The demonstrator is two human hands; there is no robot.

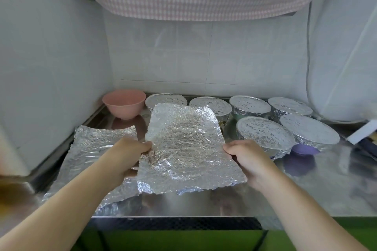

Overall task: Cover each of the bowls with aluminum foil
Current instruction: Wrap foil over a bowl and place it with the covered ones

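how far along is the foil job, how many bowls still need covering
Done: six bowls at the back and right already wear foil, such as the nearest covered bowl. In hand: the left hand and right hand each grip a side of a crinkled foil sheet. Left: the pink bowl in the back left corner is bare. A spare foil sheet lies on the counter.

Both bare forearms are stretched forward from the lower corners and angled inward. The left hand [130,155] is turned palm-up, its thumb laid over the left edge of the foil sheet [183,144], which is pinched there. The right hand [247,159] is held knuckles-up, its fingers [231,150] curled onto the sheet's right edge.
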